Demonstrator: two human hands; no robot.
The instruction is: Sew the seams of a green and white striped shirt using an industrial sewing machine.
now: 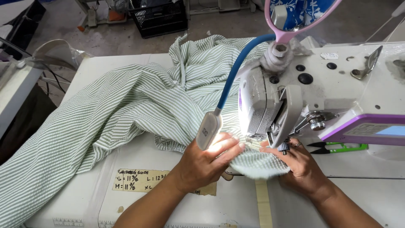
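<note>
A large piece of green-and-white striped fabric (122, 105) lies bunched across the white sewing table (88, 198) and hangs off its left side. My left hand (206, 160) presses flat on the fabric's edge just left of the needle area of the white sewing machine (320, 93). My right hand (299, 162) holds down the folded fabric edge under the machine head, fingers curled over the cloth. A small lit lamp (209, 131) on a blue gooseneck shines on my left hand and partly hides its fingertips.
Green-handled thread snips (337, 147) lie on the machine bed to the right. A tan paper note (143, 180) is taped on the table near me. A pink-rimmed mirror (301, 14) sits above the machine. A black crate (158, 17) stands on the floor beyond.
</note>
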